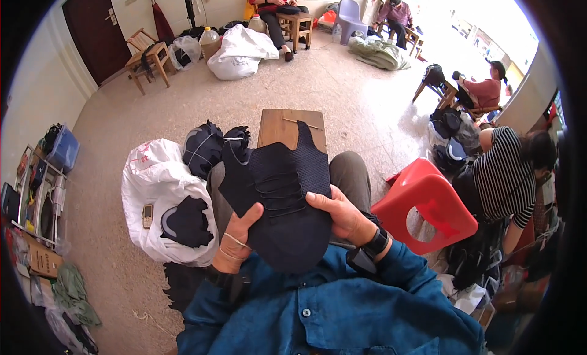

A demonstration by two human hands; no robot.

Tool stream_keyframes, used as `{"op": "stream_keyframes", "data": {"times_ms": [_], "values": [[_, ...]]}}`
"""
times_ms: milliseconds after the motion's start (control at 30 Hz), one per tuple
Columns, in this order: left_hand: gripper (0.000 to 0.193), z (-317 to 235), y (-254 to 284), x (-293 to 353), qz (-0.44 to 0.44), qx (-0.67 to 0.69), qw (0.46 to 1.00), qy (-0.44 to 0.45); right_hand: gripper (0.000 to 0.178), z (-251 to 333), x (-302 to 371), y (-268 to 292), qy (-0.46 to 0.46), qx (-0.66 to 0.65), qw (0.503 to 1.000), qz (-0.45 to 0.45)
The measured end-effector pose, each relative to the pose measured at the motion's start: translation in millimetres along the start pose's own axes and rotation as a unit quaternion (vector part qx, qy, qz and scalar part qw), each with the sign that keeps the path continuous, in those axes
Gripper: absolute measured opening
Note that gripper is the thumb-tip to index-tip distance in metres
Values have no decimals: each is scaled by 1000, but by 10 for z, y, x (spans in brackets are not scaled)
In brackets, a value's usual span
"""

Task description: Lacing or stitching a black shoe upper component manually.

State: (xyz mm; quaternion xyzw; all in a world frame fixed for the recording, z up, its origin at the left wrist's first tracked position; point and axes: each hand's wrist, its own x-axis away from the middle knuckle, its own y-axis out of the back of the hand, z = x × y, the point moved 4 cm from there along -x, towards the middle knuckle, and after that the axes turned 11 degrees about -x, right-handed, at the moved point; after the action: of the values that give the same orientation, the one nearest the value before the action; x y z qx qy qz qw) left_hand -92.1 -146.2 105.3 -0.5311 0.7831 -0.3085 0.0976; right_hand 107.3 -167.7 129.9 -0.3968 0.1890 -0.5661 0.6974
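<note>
A dark shoe upper (284,199) is spread out flat in front of me, with its rounded toe toward my body and black lacing across its middle. My left hand (237,239) grips its left edge, thumb on top and fingers hidden beneath. On the opposite edge my right hand (343,215) holds it the same way, its thumb close to the lacing. Beyond the upper stands a small wooden stool (269,119), partly covered by it. A thin stick-like tool (299,122) with a wooden-coloured handle lies on the stool top.
A white sack (143,187) at my left carries a mobile phone (147,216) and a dark upper piece (188,223). Tied dark bundles (203,148) sit behind it. At my right is a red plastic stool (422,177). A person in stripes (504,171) bends nearby; others sit farther off.
</note>
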Motion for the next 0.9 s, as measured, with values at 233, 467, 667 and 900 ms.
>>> {"op": "stream_keyframes", "data": {"times_ms": [233, 467, 667, 900], "values": [[50, 7, -16, -6, -32, -49, 997, -46, 29, 15, 4, 78, 5, -29, 1000, -5], [46, 16, -100, -18, -21, -1, 1000, -12, 28, 42, 35, 67, -6, -42, 999, -22], [44, -64, -117, 3, -52, -82, 989, -108, 26, 30, 86, 146, 3, -25, 1000, -10], [46, -82, -177, 47, -43, -14, 998, -53, 26, 8, 71, 169, -13, -18, 999, -27]]}}
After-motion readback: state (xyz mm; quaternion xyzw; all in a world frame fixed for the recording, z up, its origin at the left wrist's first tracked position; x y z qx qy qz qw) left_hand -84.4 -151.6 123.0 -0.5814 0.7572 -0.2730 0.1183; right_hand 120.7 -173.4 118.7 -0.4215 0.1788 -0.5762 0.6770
